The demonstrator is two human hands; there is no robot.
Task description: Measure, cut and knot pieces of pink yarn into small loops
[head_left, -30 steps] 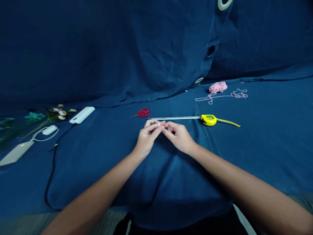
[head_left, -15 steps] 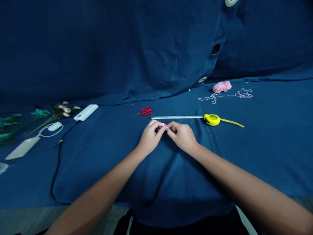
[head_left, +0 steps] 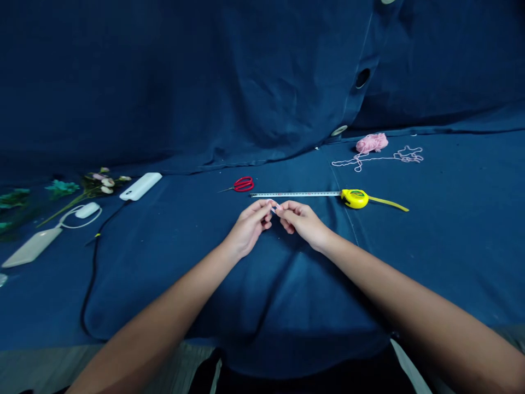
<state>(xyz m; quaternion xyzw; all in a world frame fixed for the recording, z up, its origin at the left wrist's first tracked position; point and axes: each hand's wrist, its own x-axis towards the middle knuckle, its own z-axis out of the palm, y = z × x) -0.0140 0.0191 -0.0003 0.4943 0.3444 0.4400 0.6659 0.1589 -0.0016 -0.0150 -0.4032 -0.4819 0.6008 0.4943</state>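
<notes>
My left hand (head_left: 249, 225) and my right hand (head_left: 301, 220) meet fingertip to fingertip over the blue cloth (head_left: 262, 284). Both pinch a short pale pink strand (head_left: 274, 206) between thumb and fingers; it looks like yarn. Just beyond the hands lies a tape measure, its blade (head_left: 295, 194) pulled out to the left from a yellow case (head_left: 355, 198). Red scissors (head_left: 241, 184) lie beyond the left hand. A pink yarn ball (head_left: 371, 142) with a loose trail (head_left: 385, 158) sits at the back right.
At the left lie a white power bank (head_left: 140, 186), a white charger with cord (head_left: 84, 212), a flat white device (head_left: 30, 247), artificial flowers (head_left: 96, 183) and a black cable (head_left: 92, 273). Blue fabric with grommets (head_left: 338, 130) hangs behind.
The hands stay together at the same spot; the fingers have shifted slightly and the pink strand now shows between the fingertips. The camera view has drifted a little.
</notes>
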